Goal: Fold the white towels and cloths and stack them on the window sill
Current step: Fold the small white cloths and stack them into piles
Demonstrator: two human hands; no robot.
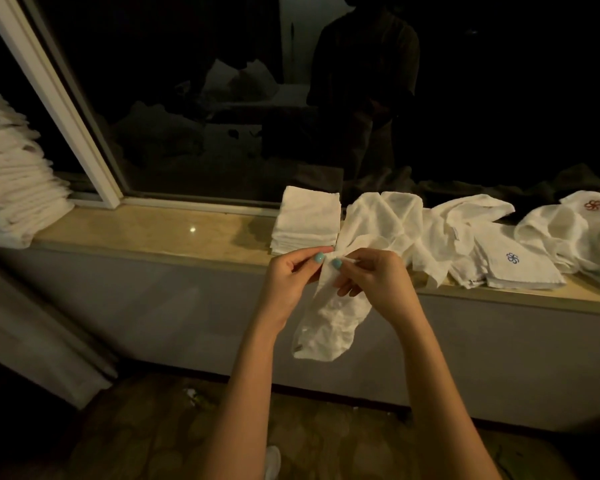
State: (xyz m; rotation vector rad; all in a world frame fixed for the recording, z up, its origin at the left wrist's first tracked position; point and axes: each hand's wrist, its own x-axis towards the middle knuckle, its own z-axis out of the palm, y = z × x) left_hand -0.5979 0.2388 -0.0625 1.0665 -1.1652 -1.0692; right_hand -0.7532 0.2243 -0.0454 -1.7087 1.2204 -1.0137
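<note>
Cloth point(326, 320) dangles limp just before the sill's point(153, 230) front edge, its top pinched by the left hand point(291, 275) and right hand point(368, 275), close together. It looks thin, light and floppy; I'd take two adjacent corners and pull it taut.

Probably a hotel room at night. A polished stone sill point(153, 233) runs under a large dark window point(187, 98). A tall stack of white towels point(14, 188) sits at the sill's left end, cloths point(513, 261) with stitched logos lie toward its right end, and patterned carpet point(153, 427) covers the dim floor.
</note>
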